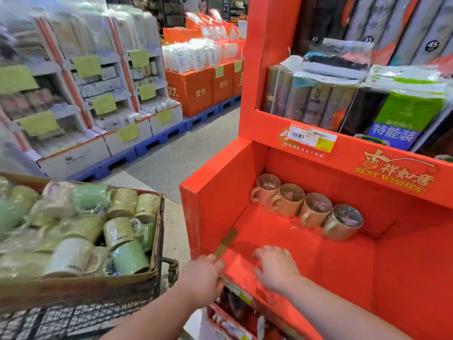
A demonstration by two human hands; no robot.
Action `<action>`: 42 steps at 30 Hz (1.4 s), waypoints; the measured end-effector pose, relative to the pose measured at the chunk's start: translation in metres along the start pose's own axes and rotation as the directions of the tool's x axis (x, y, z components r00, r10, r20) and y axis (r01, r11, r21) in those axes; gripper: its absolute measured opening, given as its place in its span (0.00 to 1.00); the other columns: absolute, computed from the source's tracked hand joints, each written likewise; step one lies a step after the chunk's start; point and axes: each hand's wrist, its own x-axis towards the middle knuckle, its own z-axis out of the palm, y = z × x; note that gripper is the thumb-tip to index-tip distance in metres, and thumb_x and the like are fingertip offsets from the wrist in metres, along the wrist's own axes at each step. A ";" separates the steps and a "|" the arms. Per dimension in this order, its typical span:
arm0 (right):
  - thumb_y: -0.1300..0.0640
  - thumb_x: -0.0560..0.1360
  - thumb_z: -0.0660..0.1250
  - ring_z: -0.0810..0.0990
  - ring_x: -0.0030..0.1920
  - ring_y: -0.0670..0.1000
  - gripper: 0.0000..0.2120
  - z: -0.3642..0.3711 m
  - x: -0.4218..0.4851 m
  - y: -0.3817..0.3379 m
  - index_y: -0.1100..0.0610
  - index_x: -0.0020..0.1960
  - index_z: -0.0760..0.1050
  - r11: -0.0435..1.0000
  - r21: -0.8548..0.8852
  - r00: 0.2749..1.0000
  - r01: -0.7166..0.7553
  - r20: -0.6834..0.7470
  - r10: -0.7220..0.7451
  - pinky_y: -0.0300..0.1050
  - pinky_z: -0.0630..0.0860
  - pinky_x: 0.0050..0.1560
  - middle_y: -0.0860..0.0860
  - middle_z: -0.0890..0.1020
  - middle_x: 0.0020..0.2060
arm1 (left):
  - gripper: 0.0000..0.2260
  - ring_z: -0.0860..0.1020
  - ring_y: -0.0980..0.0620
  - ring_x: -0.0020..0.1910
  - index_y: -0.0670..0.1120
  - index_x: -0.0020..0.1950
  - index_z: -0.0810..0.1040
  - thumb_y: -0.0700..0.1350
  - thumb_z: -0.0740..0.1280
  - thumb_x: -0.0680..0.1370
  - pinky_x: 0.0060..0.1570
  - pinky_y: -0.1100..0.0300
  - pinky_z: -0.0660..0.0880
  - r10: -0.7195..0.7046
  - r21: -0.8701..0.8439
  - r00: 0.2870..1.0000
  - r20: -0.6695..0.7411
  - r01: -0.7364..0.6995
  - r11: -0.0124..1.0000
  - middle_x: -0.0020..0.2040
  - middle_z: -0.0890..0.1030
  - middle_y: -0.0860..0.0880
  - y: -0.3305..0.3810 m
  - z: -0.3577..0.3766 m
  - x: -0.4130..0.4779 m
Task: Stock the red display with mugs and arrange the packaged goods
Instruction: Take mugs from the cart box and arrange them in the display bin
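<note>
Left hand (203, 278) curled at front-left corner of red display (215, 192), cannot tell if grasping brown strip (226, 241) or edge, right hand (277, 268) released, palm down on shelf floor, 4 wrapped mugs (306, 207) in row beyond it, mug carton (81, 285) left of left hand

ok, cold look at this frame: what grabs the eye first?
The red display fills the right side, four wrapped mugs in a row at the back of its lower shelf, packaged goods on the shelf above. At left, a cardboard box is heaped with more wrapped mugs. The right hand lies flat on the lower shelf; the left hand is at its front left corner.
</note>
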 end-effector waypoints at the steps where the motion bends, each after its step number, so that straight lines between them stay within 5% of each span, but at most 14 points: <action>1: 0.50 0.76 0.59 0.70 0.66 0.55 0.17 -0.001 -0.002 -0.008 0.49 0.64 0.71 1.000 -0.002 1.000 0.010 -0.008 -0.010 0.50 0.63 0.67 0.51 0.74 0.62 | 0.14 0.73 0.45 0.57 0.47 0.60 0.71 0.50 0.56 0.77 0.53 0.52 0.74 0.002 -0.005 1.000 -0.005 -0.002 1.000 0.57 0.74 0.47 -0.005 0.000 -0.006; 25: 0.51 0.76 0.58 0.74 0.61 0.56 0.16 0.035 -0.021 -0.305 0.50 0.62 0.73 0.988 0.053 0.982 0.148 0.108 -0.153 0.48 0.71 0.58 0.51 0.75 0.60 | 0.15 0.72 0.46 0.59 0.47 0.62 0.70 0.51 0.57 0.79 0.54 0.51 0.73 -0.240 -0.005 0.970 0.048 0.240 0.971 0.59 0.72 0.47 -0.240 0.019 -0.227; 42: 0.52 0.75 0.60 0.77 0.58 0.55 0.13 0.015 0.044 -0.391 0.52 0.58 0.75 0.965 0.110 0.959 0.240 0.126 -0.253 0.45 0.74 0.52 0.50 0.78 0.56 | 0.17 0.72 0.47 0.59 0.49 0.64 0.70 0.54 0.57 0.78 0.56 0.52 0.73 -0.435 -0.067 0.900 -0.033 0.433 0.899 0.60 0.72 0.49 -0.322 0.016 -0.257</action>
